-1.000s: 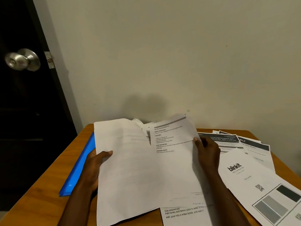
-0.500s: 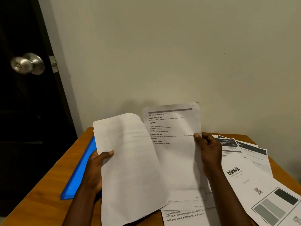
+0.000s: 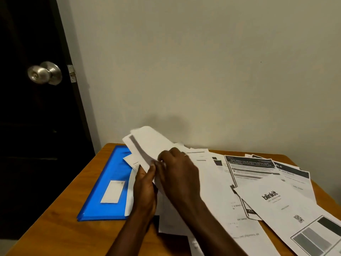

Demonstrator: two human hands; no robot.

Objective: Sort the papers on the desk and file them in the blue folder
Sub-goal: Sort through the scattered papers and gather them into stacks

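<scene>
A blue folder (image 3: 108,183) lies flat at the desk's left, bearing a white label (image 3: 113,191). My left hand (image 3: 145,185) and my right hand (image 3: 177,174) meet just right of the folder, and both grip a bundle of white sheets (image 3: 147,143) that curls up and back toward the wall. More printed papers (image 3: 258,182) are spread over the desk's right half, among them a sheet marked "blinkit" (image 3: 276,202). Several sheets lie under my right forearm.
The wooden desk (image 3: 55,224) stands against a pale wall. A dark door with a metal knob (image 3: 45,72) is at the left. Papers overhang the desk's near right edge.
The two sheets I held apart and upright have been brought together into one bundle. Both hands moved inward and down toward the desk, uncovering the blue folder.
</scene>
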